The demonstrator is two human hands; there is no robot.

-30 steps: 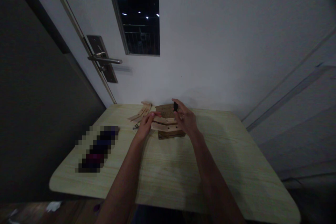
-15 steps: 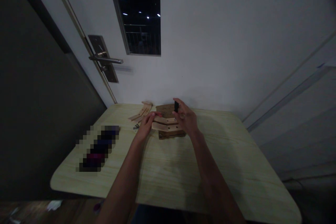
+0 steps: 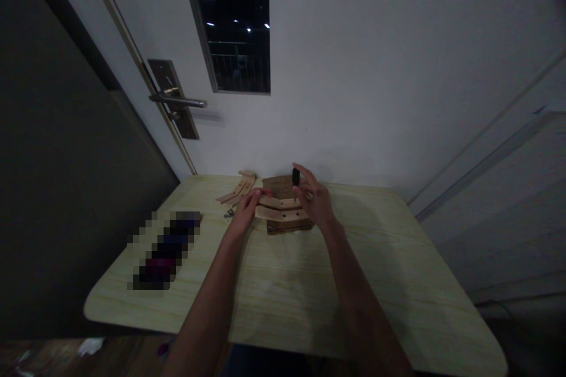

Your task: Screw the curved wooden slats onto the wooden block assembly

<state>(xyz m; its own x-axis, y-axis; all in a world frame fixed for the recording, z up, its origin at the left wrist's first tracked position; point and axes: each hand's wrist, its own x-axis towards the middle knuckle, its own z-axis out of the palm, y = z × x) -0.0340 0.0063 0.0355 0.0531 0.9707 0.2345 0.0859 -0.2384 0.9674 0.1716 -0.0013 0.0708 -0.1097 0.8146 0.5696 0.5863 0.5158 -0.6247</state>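
Note:
My left hand (image 3: pixel 248 207) is closed on the left end of a bent, pale wooden strip (image 3: pixel 272 202). A second strip (image 3: pixel 270 214) like it, with dark holes, lies in front, and both rest across a brown board (image 3: pixel 278 186). My right hand (image 3: pixel 315 197) pinches the black handle of a screwdriver (image 3: pixel 296 177), which stands upright over the rear strip. Its tip is down at a small shiny screw (image 3: pixel 295 201) in that strip. The right ends of the strips are partly hidden behind my right hand.
More pale wooden pieces (image 3: pixel 239 187) lie at the table's back left. Small metal screws (image 3: pixel 229 213) sit beside my left hand. A blurred dark object (image 3: pixel 168 253) is on the left of the table (image 3: pixel 283 294). A white door (image 3: pixel 345 82) stands right behind it.
The screwdriver's handle and the fingers of my right hand have shifted very slightly left and turned a little. My left hand and the wooden strips stay in place.

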